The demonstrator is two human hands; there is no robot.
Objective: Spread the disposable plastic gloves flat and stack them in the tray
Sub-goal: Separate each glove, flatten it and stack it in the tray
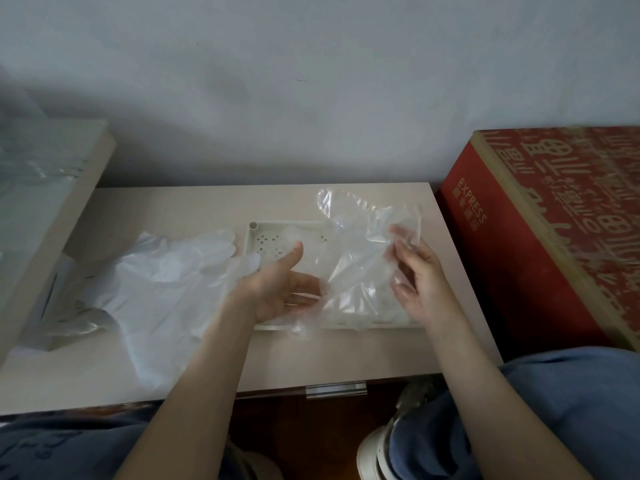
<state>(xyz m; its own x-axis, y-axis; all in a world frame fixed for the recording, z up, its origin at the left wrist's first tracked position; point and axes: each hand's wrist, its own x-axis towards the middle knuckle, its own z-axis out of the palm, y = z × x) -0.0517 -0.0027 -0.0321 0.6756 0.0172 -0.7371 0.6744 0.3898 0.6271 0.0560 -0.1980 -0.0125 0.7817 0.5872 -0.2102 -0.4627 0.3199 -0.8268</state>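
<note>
A clear plastic glove [360, 251] hangs crumpled above the cream perforated tray [266, 242], held between both hands. My right hand [420, 282] pinches its right edge with curled fingers. My left hand [280, 289] is palm up under the glove's lower left part, thumb raised, fingertips closing on the film. A pile of whitish plastic gloves [166, 282] lies on the table left of the tray.
The low beige table [346, 362] stands against a grey wall. A red EXPRESS carton [540, 230] stands close on the right. A raised glass-topped surface [38, 188] borders the left. My knees and a shoe [377, 452] are below the table's front edge.
</note>
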